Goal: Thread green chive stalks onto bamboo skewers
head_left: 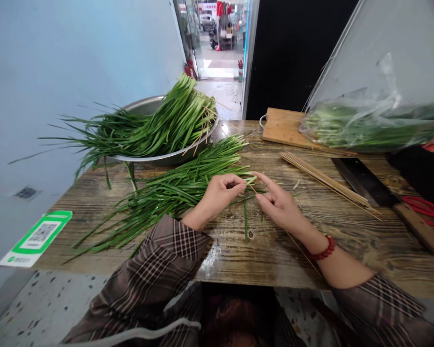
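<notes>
Long green chives (181, 185) lie in a loose pile on the wooden table, their pale ends to the right. My left hand (220, 195) is closed in a pinch on a few pale stem ends at the right of the pile. Just right of it, my right hand (280, 205) has its index finger stretched toward those ends, with the thumb apart below. A thin wooden skewer (304, 253) passes under my right hand, its tip near the stems between both hands. It rests along my right hand, and part of it is hidden.
A metal basin (166, 157) heaped with skewered chives stands at the back left. To the right lie a skewer bundle (321, 179), a cleaver (369, 183), red scissors (425, 209), a cutting board (284, 126) and a bagged vegetable bundle (372, 125). A QR card (38, 238) is at the left edge.
</notes>
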{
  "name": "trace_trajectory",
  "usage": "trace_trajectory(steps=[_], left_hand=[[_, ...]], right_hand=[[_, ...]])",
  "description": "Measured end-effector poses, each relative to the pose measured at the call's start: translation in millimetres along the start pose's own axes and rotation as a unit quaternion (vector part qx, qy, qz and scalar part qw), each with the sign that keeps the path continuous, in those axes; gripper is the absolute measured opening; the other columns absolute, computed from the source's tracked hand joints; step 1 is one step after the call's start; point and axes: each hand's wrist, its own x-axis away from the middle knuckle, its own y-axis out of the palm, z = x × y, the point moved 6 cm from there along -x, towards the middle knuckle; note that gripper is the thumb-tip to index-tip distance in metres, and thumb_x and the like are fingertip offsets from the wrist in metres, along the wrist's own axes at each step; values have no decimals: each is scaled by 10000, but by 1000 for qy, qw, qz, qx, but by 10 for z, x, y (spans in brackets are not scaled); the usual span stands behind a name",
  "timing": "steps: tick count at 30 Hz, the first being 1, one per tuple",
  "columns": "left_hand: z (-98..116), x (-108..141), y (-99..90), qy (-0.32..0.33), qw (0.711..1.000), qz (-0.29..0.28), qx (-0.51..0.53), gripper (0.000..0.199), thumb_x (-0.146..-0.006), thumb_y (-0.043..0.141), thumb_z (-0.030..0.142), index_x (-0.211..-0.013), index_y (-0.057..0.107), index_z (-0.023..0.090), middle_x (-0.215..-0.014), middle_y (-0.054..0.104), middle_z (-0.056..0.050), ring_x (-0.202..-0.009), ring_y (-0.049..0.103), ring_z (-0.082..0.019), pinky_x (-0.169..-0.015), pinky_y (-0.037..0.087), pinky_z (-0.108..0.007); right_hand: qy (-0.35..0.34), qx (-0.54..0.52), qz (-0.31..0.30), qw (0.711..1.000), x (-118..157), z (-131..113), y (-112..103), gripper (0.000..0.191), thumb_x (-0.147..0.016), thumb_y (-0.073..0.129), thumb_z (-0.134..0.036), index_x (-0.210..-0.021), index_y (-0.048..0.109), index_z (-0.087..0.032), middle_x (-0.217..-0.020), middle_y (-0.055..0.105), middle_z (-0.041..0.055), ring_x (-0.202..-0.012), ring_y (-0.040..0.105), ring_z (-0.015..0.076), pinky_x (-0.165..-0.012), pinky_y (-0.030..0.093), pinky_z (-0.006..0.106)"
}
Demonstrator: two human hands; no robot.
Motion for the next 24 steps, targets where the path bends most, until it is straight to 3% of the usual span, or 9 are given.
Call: trace_trajectory(steps=[4, 11, 13, 15, 17, 19, 24], left_hand=[[-15, 1, 17, 2, 1000, -3, -10, 132, -736, 676, 243, -720, 694, 113, -672, 651, -15, -621, 533, -104, -623, 405, -225], [23, 51, 187, 44, 994, -64, -82, 141, -781, 626, 222, -734, 706, 116, -731, 679, -38, -703, 587, -136, -678, 428, -240], [54, 24, 126, 58, 991, -62, -101, 163, -807, 607, 242, -794, 715, 121, -789, 700, -50, -741, 609, -147, -696, 447, -246], [70, -37, -18, 79, 988, -20, -130, 202, -842, 573, 269, -855, 716, 127, -835, 708, -60, -771, 622, -156, -716, 464, -257], [58, -105, -173, 109, 976, 41, -184, 215, -865, 543, 264, -868, 712, 131, -840, 702, -65, -787, 623, -163, -739, 471, -274], [5, -164, -231, 139, 956, 59, -252, 191, -863, 537, 213, -866, 710, 135, -854, 695, -69, -817, 620, -171, -773, 471, -293], [-162, -224, -79, 179, 894, 1, -411, 203, -865, 537, 179, -969, 711, 164, -975, 684, -73, -917, 567, -207, -854, 443, -352]], right_hand=[[9, -10, 3, 1000, -5, -19, 10, 484, -888, 471, -244, -1362, 427, -157, -503, 310, -113, -438, 290, 83, -465, 236, 216], [24, -27, 17, 999, -32, 60, 24, 248, -893, 487, -293, -1114, 514, -183, -485, 339, -116, -425, 313, 81, -463, 238, 208], [23, -5, 12, 1000, -42, 73, 8, 246, -891, 492, -303, -1101, 527, -180, -483, 357, -111, -430, 327, 83, -474, 252, 209], [15, 29, 2, 999, -52, 78, -9, 237, -884, 498, -305, -1072, 552, -172, -479, 363, -107, -435, 331, 85, -487, 264, 213], [7, 59, -5, 998, -60, 86, -19, 206, -876, 501, -300, -1010, 580, -165, -474, 355, -103, -439, 333, 86, -499, 272, 218], [4, 73, -12, 997, -64, 102, -16, 193, -874, 497, -295, -975, 593, -162, -473, 351, -99, -445, 343, 90, -509, 281, 222], [-7, 80, 3, 997, -63, 97, -16, 197, -872, 496, -289, -974, 604, -160, -490, 336, -97, -460, 344, 92, -516, 279, 224]])
